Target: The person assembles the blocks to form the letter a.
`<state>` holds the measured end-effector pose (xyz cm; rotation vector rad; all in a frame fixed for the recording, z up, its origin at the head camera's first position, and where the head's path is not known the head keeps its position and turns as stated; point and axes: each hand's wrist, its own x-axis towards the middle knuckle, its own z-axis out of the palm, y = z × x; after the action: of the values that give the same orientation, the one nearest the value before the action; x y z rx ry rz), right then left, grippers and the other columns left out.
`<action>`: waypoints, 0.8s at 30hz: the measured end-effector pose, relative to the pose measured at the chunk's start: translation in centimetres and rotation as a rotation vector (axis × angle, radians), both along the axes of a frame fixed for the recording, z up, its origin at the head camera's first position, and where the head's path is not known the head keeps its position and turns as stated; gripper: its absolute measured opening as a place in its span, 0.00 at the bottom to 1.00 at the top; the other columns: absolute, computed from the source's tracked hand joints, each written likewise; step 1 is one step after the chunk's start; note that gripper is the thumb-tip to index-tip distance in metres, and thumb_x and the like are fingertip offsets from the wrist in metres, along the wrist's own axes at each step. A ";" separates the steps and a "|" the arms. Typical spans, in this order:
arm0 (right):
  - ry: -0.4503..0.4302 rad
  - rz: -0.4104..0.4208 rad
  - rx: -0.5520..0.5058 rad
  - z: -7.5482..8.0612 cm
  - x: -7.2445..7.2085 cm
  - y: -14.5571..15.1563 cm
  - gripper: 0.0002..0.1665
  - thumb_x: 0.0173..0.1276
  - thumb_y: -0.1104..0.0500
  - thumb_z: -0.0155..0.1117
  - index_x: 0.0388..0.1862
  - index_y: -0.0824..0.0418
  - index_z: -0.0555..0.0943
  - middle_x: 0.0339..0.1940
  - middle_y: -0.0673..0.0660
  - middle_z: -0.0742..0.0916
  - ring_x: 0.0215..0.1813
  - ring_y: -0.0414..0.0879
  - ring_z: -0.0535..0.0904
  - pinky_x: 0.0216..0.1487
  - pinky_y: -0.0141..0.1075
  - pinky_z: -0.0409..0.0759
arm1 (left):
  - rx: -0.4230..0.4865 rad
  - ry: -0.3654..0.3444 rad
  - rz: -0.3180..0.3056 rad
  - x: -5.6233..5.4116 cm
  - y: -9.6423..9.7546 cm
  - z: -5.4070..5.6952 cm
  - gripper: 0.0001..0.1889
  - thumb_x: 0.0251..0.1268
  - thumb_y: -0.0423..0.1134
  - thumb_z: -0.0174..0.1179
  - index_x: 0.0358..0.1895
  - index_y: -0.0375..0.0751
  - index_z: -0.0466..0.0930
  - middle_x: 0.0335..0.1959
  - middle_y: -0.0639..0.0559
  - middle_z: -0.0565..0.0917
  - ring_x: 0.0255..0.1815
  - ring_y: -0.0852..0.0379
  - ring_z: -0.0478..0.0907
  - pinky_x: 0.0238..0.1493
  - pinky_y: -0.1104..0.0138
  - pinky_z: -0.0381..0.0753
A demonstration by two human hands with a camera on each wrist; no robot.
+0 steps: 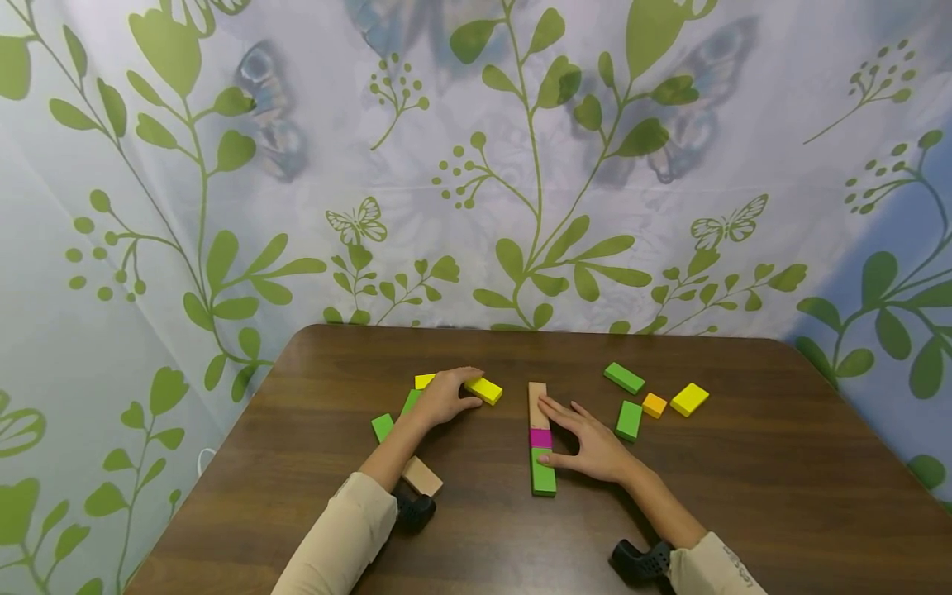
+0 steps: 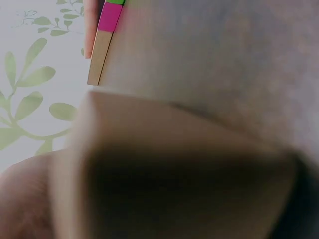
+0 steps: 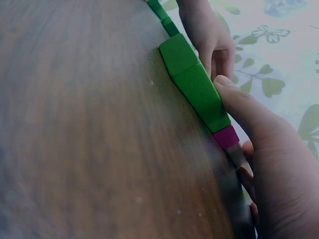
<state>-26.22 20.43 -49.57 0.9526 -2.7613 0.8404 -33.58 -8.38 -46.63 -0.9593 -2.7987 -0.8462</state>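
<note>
Beige-sleeved left hand [image 1: 443,398] straddles yellow block [image 1: 487,391] left of tan-magenta-green wooden row [image 1: 540,438], pinch unclear; my splayed, empty right hand [image 1: 599,448] nudging risks skew.

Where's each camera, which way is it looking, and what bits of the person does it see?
Head: worn on the head, facing forward and down at the table and leafy cloth; left grip, right grip and both sleeves show.
Left wrist: worn there, facing a blurry tan block; blurry skin low left, likely the left grip; top left, a right-grip finger.
Right wrist: worn there, facing along a green block; right grip at right, left grip at top.
Both wrist views share the magenta block.
</note>
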 end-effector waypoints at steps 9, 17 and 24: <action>-0.035 -0.012 -0.006 0.0 -0.1 0.1 0.50 0.56 0.34 0.63 0.73 0.51 0.57 0.73 0.48 0.59 0.70 0.55 0.57 0.68 0.56 0.45 | 0.014 0.062 -0.031 0.5 0.5 0.0 0.19 0.58 0.37 0.64 0.53 0.35 0.79 0.49 0.43 0.80 0.50 0.49 0.77 0.52 0.60 0.75; -0.022 0.005 -0.007 -0.2 -0.2 -0.1 0.50 0.57 0.35 0.63 0.73 0.53 0.57 0.73 0.50 0.59 0.70 0.56 0.57 0.67 0.56 0.46 | 0.103 0.065 0.049 0.1 1.8 0.1 0.18 0.56 0.36 0.65 0.51 0.35 0.80 0.46 0.45 0.81 0.49 0.49 0.77 0.50 0.60 0.76; -0.024 0.004 -0.018 0.4 0.1 -0.1 0.50 0.56 0.35 0.63 0.72 0.54 0.58 0.72 0.51 0.60 0.69 0.58 0.57 0.66 0.58 0.46 | 0.112 0.043 0.080 -0.4 3.2 0.0 0.18 0.56 0.35 0.65 0.51 0.36 0.80 0.47 0.46 0.81 0.50 0.50 0.77 0.51 0.61 0.75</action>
<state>-26.14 20.32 -49.18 0.9520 -2.7681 0.8811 -34.02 -5.18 -46.64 -0.8327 -2.7012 -0.9478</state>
